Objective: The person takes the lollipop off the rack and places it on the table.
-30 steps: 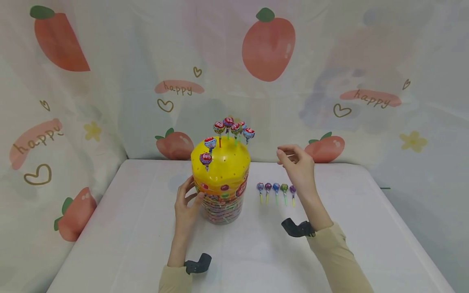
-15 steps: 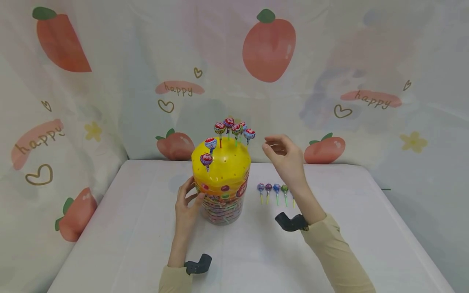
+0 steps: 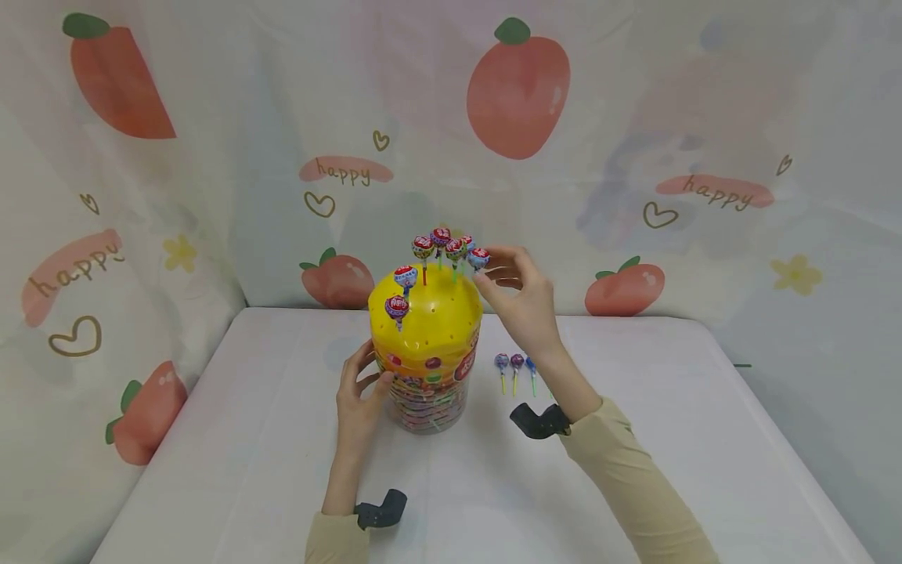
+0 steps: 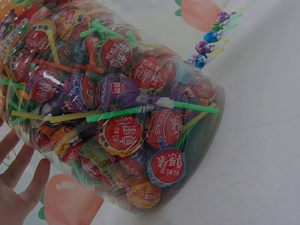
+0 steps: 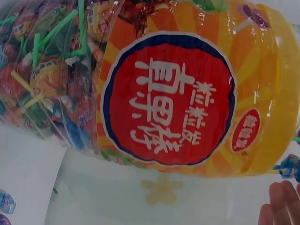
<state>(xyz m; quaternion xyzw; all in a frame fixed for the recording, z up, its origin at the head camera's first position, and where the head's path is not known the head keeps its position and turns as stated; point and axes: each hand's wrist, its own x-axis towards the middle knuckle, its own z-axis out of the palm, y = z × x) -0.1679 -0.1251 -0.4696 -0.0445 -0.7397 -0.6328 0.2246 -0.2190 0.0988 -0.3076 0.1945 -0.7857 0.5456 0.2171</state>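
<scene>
A clear plastic jar (image 3: pixel 430 407) filled with wrapped lollipops stands upright under a yellow domed lid (image 3: pixel 430 313) dotted with small holes. Several lollipops rise from the lid, mostly toward its back and left. My left hand (image 3: pixel 358 395) rests against the jar's left side, its spread fingers (image 4: pixel 35 183) showing in the left wrist view. At the lid's right edge, my right hand (image 3: pixel 524 301) has thumb and fingers around a blue-wrapped lollipop (image 3: pixel 479 258). In the right wrist view its fingertips (image 5: pixel 277 197) lie close beside that lollipop's wrapper, the thumb out of sight.
Loose lollipops (image 4: pixel 212 36) lie in a row on the white table (image 3: pixel 247 439), right of the jar; my right forearm covers part of the row in the head view. A fruit-printed cloth (image 3: pixel 423 78) hangs behind. Each wrist carries a black camera mount (image 3: pixel 539 421).
My right hand has moved left from above the loose lollipops to the blue lollipop on the lid. The left hand and the jar keep their place.
</scene>
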